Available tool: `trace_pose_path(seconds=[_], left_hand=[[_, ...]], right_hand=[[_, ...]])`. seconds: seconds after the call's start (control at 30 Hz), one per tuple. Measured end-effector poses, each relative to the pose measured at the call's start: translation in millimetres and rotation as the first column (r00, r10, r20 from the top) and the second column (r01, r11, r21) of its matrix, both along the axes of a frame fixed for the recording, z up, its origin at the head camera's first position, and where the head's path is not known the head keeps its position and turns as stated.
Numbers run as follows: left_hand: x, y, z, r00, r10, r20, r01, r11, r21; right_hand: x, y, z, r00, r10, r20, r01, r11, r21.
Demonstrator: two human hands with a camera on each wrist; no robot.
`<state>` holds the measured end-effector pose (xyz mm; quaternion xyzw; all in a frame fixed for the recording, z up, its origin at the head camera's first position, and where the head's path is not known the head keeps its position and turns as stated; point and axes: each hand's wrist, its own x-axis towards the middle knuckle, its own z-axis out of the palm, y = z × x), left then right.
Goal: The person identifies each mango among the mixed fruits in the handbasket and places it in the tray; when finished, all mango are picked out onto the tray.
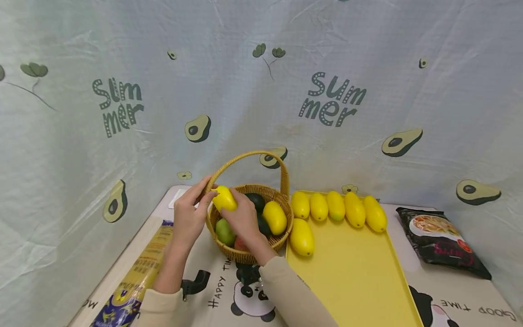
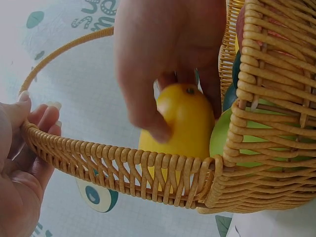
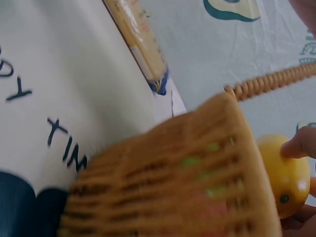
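Note:
A wicker basket [image 1: 241, 257] with a tall arched handle stands on the table. My left hand [image 1: 189, 215] holds the handle [image 2: 116, 157] near its left base, thumb and fingers around it in the left wrist view. Just inside that side, my right hand [image 1: 242, 217] grips a yellow mango [image 1: 225, 199] above the basket's rim. Its thumb presses one side of the mango in the right wrist view. Below in the basket lie a green fruit [image 1: 225, 232], a reddish fruit [image 1: 240, 244] partly hidden by my right hand, dark green fruits [image 1: 256, 202] and another yellow mango [image 1: 275, 218].
Right of the basket is a yellow tray [image 1: 347, 277] with several mangoes [image 1: 336, 205] along its far edge and one mango [image 1: 302, 237] at its left. A black food packet [image 1: 441, 240] lies farther right. At the left lies a long yellow-and-blue packet [image 1: 139, 277].

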<state>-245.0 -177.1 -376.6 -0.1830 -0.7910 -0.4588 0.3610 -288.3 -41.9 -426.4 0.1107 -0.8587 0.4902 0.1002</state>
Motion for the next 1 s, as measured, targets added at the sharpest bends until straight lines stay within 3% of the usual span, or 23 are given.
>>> trace_pose_path(seconds=[0.33,0.5,0.8,1.0], left_hand=[[1.1,-1.0,0.9,1.000,0.022,0.002,-0.022,1.000,-0.003],[0.7,-1.3,0.6,1.000,0.017,-0.004,-0.017,1.000,-0.004],[-0.5,0.1,-1.2,1.000,0.014,0.004,-0.014,1.000,0.013],[-1.5,0.9,-1.8,1.000,0.012,0.017,-0.012,1.000,0.023]], right_hand=[[7.8,32,4.2,1.000,0.012,-0.010,-0.013,0.997,-0.074],[14.0,47,3.5,1.000,-0.009,-0.020,0.007,0.992,-0.128],[27.9,82,7.1,0.995,-0.066,-0.072,0.056,0.990,-0.132],[38.9,113,2.5,0.992,-0.117,-0.035,0.110,0.980,-0.168]])
